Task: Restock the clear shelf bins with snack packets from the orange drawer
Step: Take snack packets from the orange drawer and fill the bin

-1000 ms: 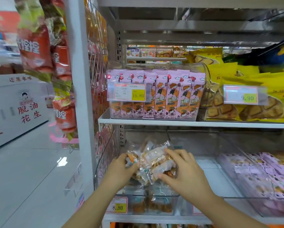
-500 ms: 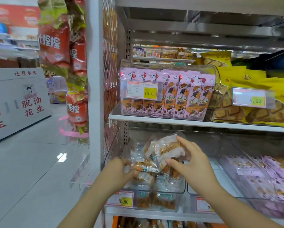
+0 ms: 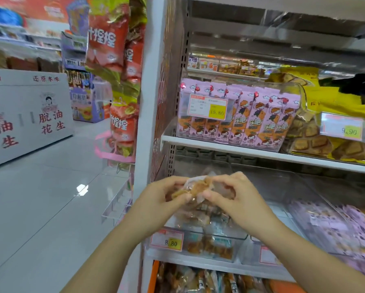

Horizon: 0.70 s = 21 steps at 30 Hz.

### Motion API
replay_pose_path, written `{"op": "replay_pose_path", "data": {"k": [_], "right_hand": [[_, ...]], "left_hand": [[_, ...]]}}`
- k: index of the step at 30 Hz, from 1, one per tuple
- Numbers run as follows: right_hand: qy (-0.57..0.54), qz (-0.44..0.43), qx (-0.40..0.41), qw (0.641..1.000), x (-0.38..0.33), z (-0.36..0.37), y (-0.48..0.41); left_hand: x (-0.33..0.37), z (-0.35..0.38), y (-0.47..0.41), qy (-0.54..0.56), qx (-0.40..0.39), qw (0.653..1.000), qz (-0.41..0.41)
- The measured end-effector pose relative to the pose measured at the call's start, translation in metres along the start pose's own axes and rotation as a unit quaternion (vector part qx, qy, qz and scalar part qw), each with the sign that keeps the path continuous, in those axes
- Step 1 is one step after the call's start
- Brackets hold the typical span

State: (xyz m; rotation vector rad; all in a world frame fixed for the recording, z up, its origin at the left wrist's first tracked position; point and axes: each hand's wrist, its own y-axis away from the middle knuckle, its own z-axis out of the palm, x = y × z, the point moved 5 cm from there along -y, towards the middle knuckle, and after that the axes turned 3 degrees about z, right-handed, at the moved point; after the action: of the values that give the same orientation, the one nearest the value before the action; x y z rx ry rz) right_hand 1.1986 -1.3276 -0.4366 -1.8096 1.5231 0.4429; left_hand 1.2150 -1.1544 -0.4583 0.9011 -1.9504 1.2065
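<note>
A clear-wrapped snack packet with a brown filling is held up above the clear shelf bin on the lower shelf. My left hand pinches its left side and my right hand pinches its right side. Beneath the hands, the bin holds several more clear snack packets. A yellow 8.80 price tag is fixed to the bin's front. At the bottom edge the orange drawer shows more packets inside.
Pink snack boxes fill the bin on the upper shelf, with yellow bread bags to their right. Another clear bin with pink packets sits on the lower right. Red hanging snack bags flank the white shelf post; aisle floor lies left.
Both hands have drawn together and risen slightly, now holding one packet between them instead of a loose pile. The view has shifted left and closer.
</note>
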Motion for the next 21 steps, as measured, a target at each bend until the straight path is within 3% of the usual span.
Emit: {"op": "replay_pose_path", "data": {"k": [2,4,6,8,12,15,17,19,21], "right_hand": [[-0.006,-0.007,0.007,1.0,-0.003,-0.003,-0.001],[-0.089,-0.003,-0.006,0.996,-0.007,-0.003,-0.003],[-0.171,0.025,-0.017,0.985,-0.009,-0.004,-0.002],[-0.178,0.04,-0.013,0.983,-0.009,-0.005,-0.001],[-0.141,0.021,0.022,0.99,-0.013,-0.006,-0.004],[-0.067,-0.061,-0.055,0.994,-0.031,0.003,-0.003],[-0.066,-0.07,-0.1,0.99,-0.037,0.007,-0.005],[-0.09,-0.042,-0.067,0.993,-0.032,0.0,-0.014],[-0.045,-0.031,-0.027,0.998,-0.021,-0.006,-0.025]], "left_hand": [[-0.002,0.002,0.002,0.058,-0.06,0.996,-0.028],[-0.002,0.007,0.005,0.131,-0.11,0.983,-0.059],[-0.004,0.011,0.007,0.195,-0.129,0.968,-0.091],[-0.006,0.012,0.007,0.232,-0.136,0.956,-0.115],[-0.007,0.011,0.008,0.165,-0.142,0.97,-0.111],[-0.001,0.009,0.008,0.134,-0.117,0.981,-0.082],[0.005,0.003,0.007,0.137,-0.1,0.983,-0.073],[0.003,-0.01,0.007,0.127,-0.047,0.987,-0.083],[-0.007,-0.027,0.007,0.1,0.037,0.988,-0.109]]}}
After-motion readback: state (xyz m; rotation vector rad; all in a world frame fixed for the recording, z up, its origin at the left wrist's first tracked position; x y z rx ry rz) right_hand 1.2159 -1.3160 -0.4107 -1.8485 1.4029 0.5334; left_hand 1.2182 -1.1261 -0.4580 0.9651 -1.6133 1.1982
